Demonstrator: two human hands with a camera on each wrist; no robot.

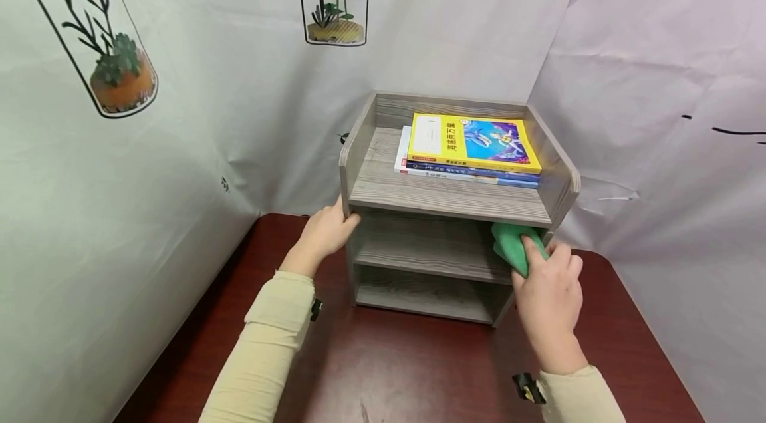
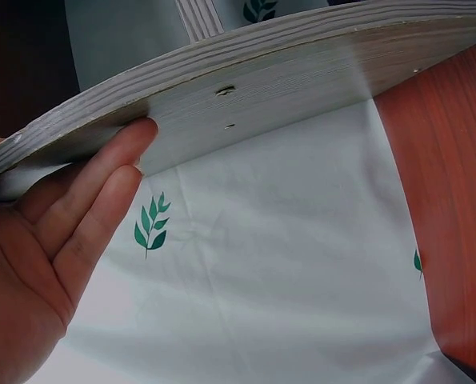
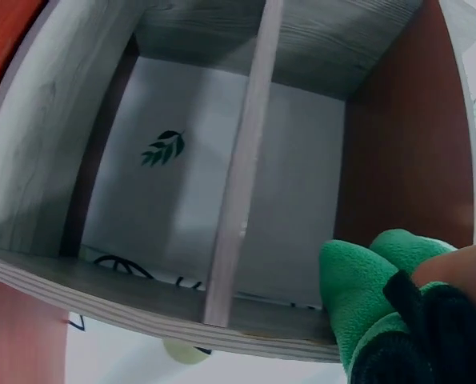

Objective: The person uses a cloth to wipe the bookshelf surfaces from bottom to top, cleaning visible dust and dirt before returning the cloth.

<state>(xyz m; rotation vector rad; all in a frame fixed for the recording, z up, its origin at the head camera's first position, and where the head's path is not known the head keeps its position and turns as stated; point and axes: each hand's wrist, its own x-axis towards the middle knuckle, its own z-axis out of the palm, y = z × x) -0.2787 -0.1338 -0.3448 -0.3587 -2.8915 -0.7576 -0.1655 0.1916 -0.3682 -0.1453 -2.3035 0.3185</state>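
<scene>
A grey wood-grain shelf unit [image 1: 419, 263] stands on the dark red table. My left hand [image 1: 324, 235] grips the unit's left side panel. In the left wrist view the fingers [image 2: 102, 176] lie along the panel's outer face, while the thumb is hidden behind its edge. My right hand [image 1: 550, 290] holds a crumpled green cloth [image 1: 516, 247] at the right end of the opening under the top board. The right wrist view shows the cloth [image 3: 362, 280] bunched by the corner of the upper compartment, with most of that hand out of frame.
A few stacked books, a yellow one [image 1: 473, 141] uppermost, lie on the unit's top board. A middle board [image 3: 246, 160] divides the compartments below. White wall sheeting [image 1: 269, 77] with plant prints hangs behind and beside the red table [image 1: 389, 370].
</scene>
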